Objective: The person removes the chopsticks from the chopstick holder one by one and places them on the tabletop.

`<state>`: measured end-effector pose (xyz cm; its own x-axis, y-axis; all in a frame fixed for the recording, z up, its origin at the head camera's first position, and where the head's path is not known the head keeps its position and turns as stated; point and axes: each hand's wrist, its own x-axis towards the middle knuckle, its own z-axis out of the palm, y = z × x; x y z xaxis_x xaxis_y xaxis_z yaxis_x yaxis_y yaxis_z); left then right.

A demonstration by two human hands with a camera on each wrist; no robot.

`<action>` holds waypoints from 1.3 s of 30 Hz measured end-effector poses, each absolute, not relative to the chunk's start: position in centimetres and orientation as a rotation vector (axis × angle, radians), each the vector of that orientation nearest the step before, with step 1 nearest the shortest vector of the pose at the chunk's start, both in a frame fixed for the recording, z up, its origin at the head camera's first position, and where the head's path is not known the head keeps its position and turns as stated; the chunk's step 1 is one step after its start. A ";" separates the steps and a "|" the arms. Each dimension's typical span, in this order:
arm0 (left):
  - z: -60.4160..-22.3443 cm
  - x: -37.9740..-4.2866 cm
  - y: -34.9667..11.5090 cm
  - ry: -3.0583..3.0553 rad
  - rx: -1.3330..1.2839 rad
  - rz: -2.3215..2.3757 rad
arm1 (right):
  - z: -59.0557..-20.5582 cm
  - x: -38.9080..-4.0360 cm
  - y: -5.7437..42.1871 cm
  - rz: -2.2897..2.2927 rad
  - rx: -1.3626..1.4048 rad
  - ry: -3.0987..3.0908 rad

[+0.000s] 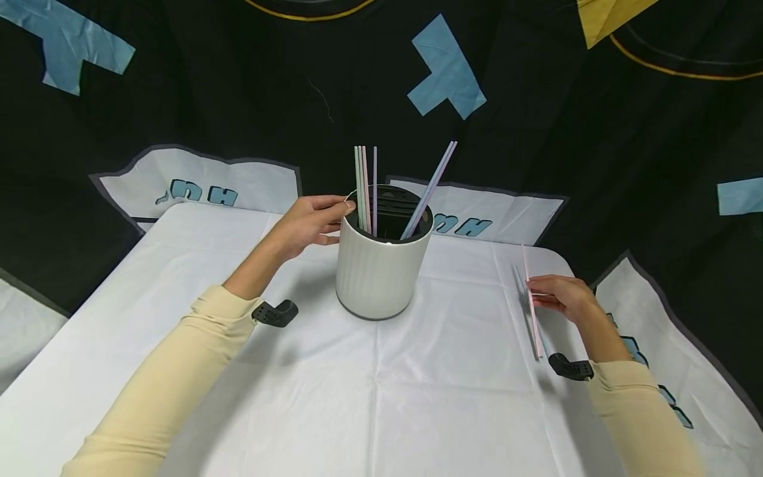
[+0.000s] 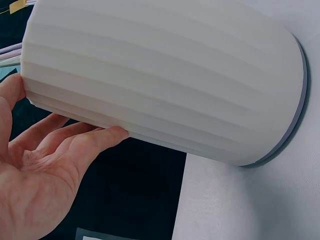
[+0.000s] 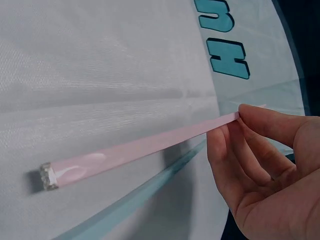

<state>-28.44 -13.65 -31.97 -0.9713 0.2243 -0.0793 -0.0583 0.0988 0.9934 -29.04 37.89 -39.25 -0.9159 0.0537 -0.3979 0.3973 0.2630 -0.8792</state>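
Your left fingers point(image 2: 100, 141) hold the ribbed, round white bin point(image 1: 378, 278) on the creased desk point(image 1: 453, 411), slim straws point(image 1: 430, 189) inside. Your right fingers point(image 3: 272, 125) pinch a glossy pink straw point(image 3: 125, 150) beside a pale blue straw point(image 3: 125, 201).

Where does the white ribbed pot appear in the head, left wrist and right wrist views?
Head: the pot stands near the centre, left hand at its rim.
Left wrist: across the top and centre, base to the right.
Right wrist: not in it.
Shared landmark: the white tablecloth, in all three.
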 end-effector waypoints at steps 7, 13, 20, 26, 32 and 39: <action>-32.0 -28.5 -13.7 2.161 0.148 1.963 | -40.3 -29.2 37.6 -1.613 0.392 2.283; -31.9 -28.5 -13.8 2.165 0.150 1.973 | -40.7 -29.2 37.7 -1.571 0.438 2.301; -31.8 -28.6 -13.6 2.159 0.159 1.990 | -40.5 -29.6 37.8 -1.463 0.455 2.386; -31.8 -28.6 -13.6 2.163 0.151 1.988 | -40.7 -29.6 37.5 -1.394 0.457 2.411; -31.9 -28.6 -13.6 2.163 0.151 1.985 | -41.0 -29.4 37.4 -1.389 0.469 2.428; -32.0 -28.6 -13.6 2.165 0.152 1.981 | -41.2 -29.5 37.3 -1.389 0.470 2.418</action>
